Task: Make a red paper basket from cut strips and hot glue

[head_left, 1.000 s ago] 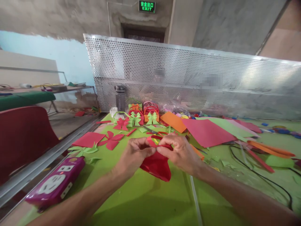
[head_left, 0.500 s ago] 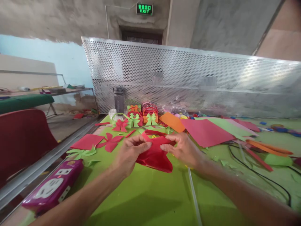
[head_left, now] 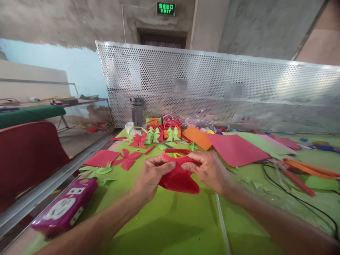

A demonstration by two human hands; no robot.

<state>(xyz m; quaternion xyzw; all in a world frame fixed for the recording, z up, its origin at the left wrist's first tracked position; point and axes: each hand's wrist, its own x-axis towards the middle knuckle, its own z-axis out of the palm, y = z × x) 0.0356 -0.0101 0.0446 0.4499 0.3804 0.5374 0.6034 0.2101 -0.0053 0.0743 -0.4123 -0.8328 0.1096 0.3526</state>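
Note:
A small red handled bag point(head_left: 180, 179), made of felt or paper, is held above the green tabletop between both hands. My left hand point(head_left: 154, 173) pinches its upper left edge, thumb on the front face. On the upper right edge, my right hand point(head_left: 209, 171) pinches in the same manner, with its thumb close to the left one. The bag's strap handle loops up at the far side, and yellow pieces show through that loop. My fingers behind the bag are mostly hidden. Beyond it stand finished-looking little bags with bows, among them an orange one with a green bow point(head_left: 172, 134).
At left lie a red flower-shaped cutout point(head_left: 126, 160), green scraps and a purple case point(head_left: 66, 209). Orange point(head_left: 198, 137) and red sheets point(head_left: 236, 150) lie at right, near a black cable point(head_left: 294, 198). A bottle point(head_left: 137, 113) stands before the perforated metal screen point(head_left: 207, 78).
The whole view has shifted slightly to the right. Both hands keep their pinch on the red bag, whose front face has tipped a little and whose handle loop shows wider.

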